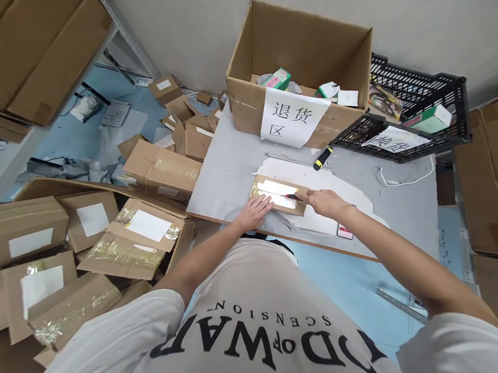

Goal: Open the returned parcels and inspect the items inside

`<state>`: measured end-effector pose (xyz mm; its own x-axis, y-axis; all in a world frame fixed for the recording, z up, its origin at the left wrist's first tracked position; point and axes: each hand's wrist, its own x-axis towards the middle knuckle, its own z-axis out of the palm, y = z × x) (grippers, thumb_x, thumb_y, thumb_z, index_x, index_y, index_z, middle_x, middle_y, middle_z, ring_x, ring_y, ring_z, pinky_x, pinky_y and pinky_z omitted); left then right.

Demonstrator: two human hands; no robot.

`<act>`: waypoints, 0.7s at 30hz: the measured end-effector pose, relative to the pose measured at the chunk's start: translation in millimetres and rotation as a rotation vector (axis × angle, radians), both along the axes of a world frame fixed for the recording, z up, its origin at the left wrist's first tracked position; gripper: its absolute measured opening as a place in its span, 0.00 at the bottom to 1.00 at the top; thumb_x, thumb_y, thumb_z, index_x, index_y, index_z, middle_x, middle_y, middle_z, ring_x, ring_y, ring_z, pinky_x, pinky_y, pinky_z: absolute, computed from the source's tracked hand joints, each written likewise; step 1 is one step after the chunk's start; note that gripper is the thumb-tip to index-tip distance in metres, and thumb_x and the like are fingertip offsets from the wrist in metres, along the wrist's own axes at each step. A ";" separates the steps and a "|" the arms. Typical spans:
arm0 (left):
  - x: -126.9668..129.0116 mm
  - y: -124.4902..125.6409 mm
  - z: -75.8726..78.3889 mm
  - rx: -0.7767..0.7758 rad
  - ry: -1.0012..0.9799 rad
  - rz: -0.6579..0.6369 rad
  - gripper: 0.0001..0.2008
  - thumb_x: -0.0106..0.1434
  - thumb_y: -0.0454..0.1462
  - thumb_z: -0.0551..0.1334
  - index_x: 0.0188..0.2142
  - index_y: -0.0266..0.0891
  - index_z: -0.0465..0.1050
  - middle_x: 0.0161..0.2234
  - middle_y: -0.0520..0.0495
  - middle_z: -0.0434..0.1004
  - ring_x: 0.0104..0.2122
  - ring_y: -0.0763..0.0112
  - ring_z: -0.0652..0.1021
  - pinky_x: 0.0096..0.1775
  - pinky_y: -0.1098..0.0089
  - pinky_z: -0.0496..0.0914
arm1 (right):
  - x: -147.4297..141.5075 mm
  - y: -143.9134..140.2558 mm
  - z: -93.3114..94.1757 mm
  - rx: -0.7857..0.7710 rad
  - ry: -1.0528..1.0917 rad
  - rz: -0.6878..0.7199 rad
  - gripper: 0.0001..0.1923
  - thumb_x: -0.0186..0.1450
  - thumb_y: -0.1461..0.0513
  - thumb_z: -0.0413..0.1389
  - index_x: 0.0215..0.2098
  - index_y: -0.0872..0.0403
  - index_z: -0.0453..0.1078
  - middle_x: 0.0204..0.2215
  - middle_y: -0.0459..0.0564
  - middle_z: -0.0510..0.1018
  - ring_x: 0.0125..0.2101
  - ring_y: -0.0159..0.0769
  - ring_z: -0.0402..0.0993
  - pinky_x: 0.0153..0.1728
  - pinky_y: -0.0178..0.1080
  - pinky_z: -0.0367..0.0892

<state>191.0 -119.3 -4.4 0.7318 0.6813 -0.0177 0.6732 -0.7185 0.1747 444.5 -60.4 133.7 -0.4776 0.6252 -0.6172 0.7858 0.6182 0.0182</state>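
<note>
A small flat cardboard parcel [279,194], taped and bearing a white label, lies near the front edge of the grey table [228,174]. My left hand [255,211] rests flat on the parcel's near left corner, fingers spread. At the parcel's right end, my right hand [323,202] grips a thin red-tipped tool [290,196] whose tip lies across the top of the parcel. A phone [345,230] lies partly hidden under my right wrist.
An open cardboard box [298,71] with a paper sign stands at the back of the table, a black plastic crate [409,114] to its right. A yellow-black cutter [323,158] lies between them. Several taped parcels [37,263] are piled at left; shelving and big cartons flank both sides.
</note>
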 end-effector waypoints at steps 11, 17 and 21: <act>11.9 6.1 -5.2 -0.010 -0.018 0.058 0.27 0.65 0.36 0.50 0.64 0.41 0.52 0.64 0.41 0.54 0.63 0.56 0.58 0.59 0.55 0.54 | 85.3 -41.9 -4.8 0.006 0.028 -0.166 0.35 0.61 0.71 0.43 0.65 0.42 0.51 0.37 0.53 0.75 0.29 0.38 0.73 0.29 0.38 0.59; 11.7 7.2 -7.8 -0.040 -0.032 0.081 0.30 0.64 0.36 0.52 0.65 0.44 0.49 0.65 0.41 0.53 0.63 0.56 0.57 0.59 0.54 0.54 | 150.0 -80.6 -6.1 0.014 0.016 -0.307 0.32 0.61 0.70 0.45 0.61 0.43 0.60 0.35 0.54 0.77 0.27 0.39 0.73 0.28 0.38 0.61; 11.9 6.8 -9.6 -0.017 -0.037 0.077 0.29 0.65 0.36 0.50 0.65 0.43 0.49 0.64 0.41 0.54 0.63 0.55 0.58 0.58 0.54 0.55 | 163.3 -119.1 -12.9 0.139 0.292 -0.540 0.26 0.66 0.62 0.44 0.63 0.47 0.56 0.40 0.55 0.77 0.35 0.42 0.74 0.33 0.41 0.66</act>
<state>202.8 -112.5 -14.1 0.6774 0.7356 -0.0039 0.7194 -0.6615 0.2118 607.8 -179.5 120.8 -0.2087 0.8904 -0.4046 0.9712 0.1400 -0.1929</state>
